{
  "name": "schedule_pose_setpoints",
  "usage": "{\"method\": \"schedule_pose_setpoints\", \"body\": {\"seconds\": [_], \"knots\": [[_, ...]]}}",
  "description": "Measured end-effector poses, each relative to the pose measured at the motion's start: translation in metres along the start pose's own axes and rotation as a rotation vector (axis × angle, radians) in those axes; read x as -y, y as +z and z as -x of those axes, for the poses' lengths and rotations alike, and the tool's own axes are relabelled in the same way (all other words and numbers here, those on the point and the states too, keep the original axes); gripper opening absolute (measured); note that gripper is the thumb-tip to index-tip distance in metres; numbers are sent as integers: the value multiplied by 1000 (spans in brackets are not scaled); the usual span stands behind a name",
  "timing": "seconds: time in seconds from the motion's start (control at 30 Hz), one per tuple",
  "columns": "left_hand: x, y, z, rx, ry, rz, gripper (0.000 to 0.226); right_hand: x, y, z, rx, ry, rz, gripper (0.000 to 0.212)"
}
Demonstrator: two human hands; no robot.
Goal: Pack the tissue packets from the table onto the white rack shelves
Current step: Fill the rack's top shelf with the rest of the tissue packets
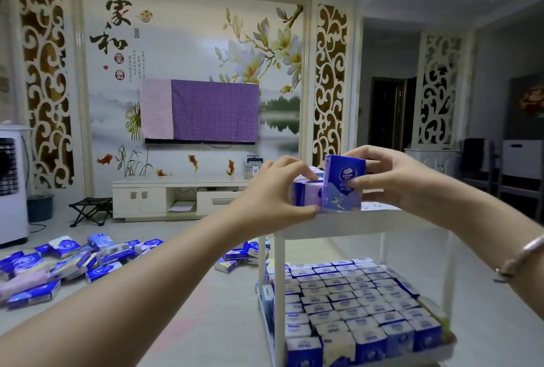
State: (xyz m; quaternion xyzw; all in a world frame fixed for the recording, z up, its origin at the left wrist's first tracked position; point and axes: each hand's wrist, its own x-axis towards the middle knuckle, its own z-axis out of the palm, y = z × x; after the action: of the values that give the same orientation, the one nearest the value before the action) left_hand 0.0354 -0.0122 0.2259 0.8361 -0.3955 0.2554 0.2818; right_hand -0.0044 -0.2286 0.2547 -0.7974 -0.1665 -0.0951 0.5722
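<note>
Standing packets on the white rack's top shelf | right hand grasps an upright tissue packet | left hand apparently steadies neighbours | lower shelf full | loose packets remain on the counter.

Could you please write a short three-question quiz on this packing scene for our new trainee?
1. True or false: the lower shelf of the white rack is already packed with rows of tissue packets.
2. Multiple choice: where is the right hand holding the upright blue packet? A) over the loose packets at the left B) at the rack's top shelf C) beside the covered television
3. Fill in: the left hand steadies the packets that already stand on the ____ shelf.

Key: 1 true; 2 B; 3 top. Loose packets remain unpacked at the left.
</note>
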Motion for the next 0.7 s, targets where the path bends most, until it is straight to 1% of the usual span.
{"method": "schedule_pose_setpoints", "body": {"seconds": [0.1,0.13,0.17,0.23,0.3,0.33,0.4,0.47,0.6,0.7], "knots": [[0,2,1,-10,-41,39,48,1,-13,1,-111,21,-182,41],[0,3,3,-15,-70,82,54,1,-15,1,-168,23,-187,37],[1,4,4,4,-119,143,63,1,-15,0,-238,31,-138,31],[4,8,6,74,-238,251,78,1,-11,-1,-362,62,95,27],[9,14,5,138,-319,284,80,0,0,-2,-407,60,341,30],[11,17,4,161,-353,264,87,1,7,-2,-403,54,443,31],[14,23,-1,197,-389,170,112,1,23,-2,-386,46,657,33],[18,26,-5,222,-403,92,128,-1,37,-4,-364,42,774,36],[24,24,-7,257,-403,48,143,-1,50,-7,-316,69,774,39],[25,25,-7,277,-417,53,143,-3,46,-10,-263,105,763,39]]}}
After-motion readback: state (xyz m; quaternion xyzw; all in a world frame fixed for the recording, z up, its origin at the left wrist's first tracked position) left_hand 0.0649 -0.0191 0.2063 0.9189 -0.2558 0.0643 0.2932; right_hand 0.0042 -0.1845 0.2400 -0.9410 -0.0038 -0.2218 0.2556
